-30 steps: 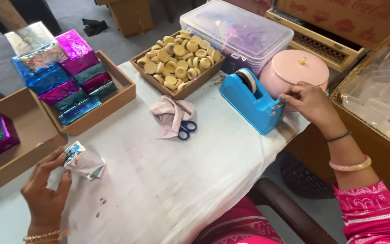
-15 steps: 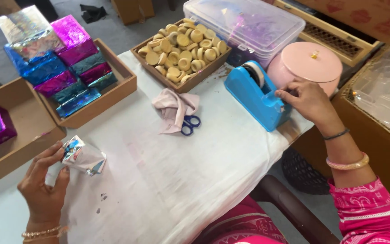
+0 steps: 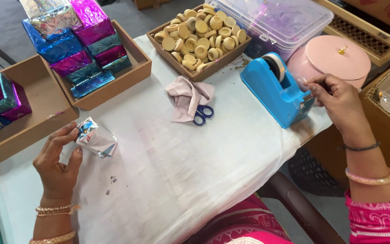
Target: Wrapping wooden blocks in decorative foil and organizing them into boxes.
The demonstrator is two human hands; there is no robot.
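My left hand (image 3: 59,162) rests on the white cloth and pinches a small packet wrapped in shiny silver foil (image 3: 96,139) by its left end. My right hand (image 3: 339,101) is at the cutter end of a blue tape dispenser (image 3: 278,92), with thumb and fingertips pinched on a clear strip of tape (image 3: 304,82) drawn off the roll. The dispenser stands near the table's right edge.
A wooden tray of round beige discs (image 3: 199,38) sits at the back, with a clear lidded box (image 3: 276,20) and a pink lidded pot (image 3: 335,61) beside it. Blue-handled scissors (image 3: 202,114) lie under a crumpled cloth (image 3: 188,96). Two wooden trays (image 3: 113,86) on the left hold foil-wrapped boxes.
My right hand has lifted slightly off the dispenser's cutter, pulling tape out. The left hand and its foil packet have stayed put; the camera has shifted, so everything sits further right in view.
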